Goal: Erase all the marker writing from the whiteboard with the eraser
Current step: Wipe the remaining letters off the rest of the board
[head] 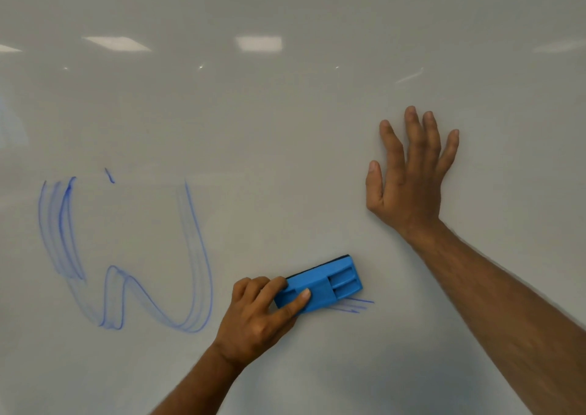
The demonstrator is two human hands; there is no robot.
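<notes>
A white whiteboard [285,129] fills the view. My left hand [263,313] grips a blue eraser [329,283] by its left end and holds it flat against the board, low and near the middle. Short blue marker lines [356,305] show just under the eraser's right end. Smeared blue marker strokes [133,272] in a wavy W shape cover the lower left, with a small blue tick [109,175] above them. My right hand [409,176] lies flat on the board to the right, fingers spread and straight.
Ceiling lights reflect as bright patches [258,43] across the upper board. The upper board and the area between my hands carry no marks.
</notes>
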